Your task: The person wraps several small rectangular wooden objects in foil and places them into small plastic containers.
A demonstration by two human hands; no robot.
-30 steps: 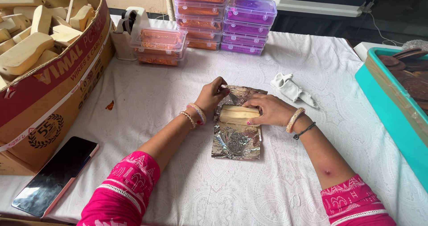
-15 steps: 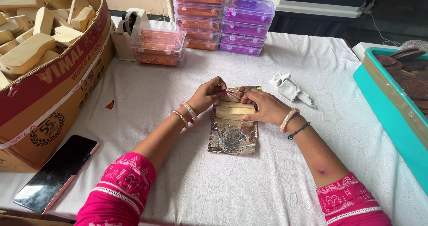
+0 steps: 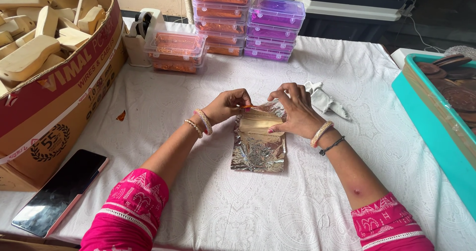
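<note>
A pale wooden piece (image 3: 258, 123) lies on a crinkled sheet of silver foil (image 3: 258, 152) at the middle of the white tablecloth. My left hand (image 3: 225, 106) pinches the foil's far edge at the piece's upper left corner. My right hand (image 3: 292, 112) presses down on the piece's right side, with the fingers curled over the foil's top edge. The foil's near half lies flat and bare on the cloth.
A cardboard box (image 3: 54, 92) of wooden pieces stands at the left, with a phone (image 3: 59, 191) in front of it. Stacked orange and purple plastic boxes (image 3: 248, 20) line the back, next to a tape dispenser (image 3: 141, 33). A white cloth (image 3: 322, 100) lies near a teal tray (image 3: 436, 117).
Both hands have shifted on the wooden piece and pulled the foil's far edge up over its top. The piece and the foil stay in the same place.
</note>
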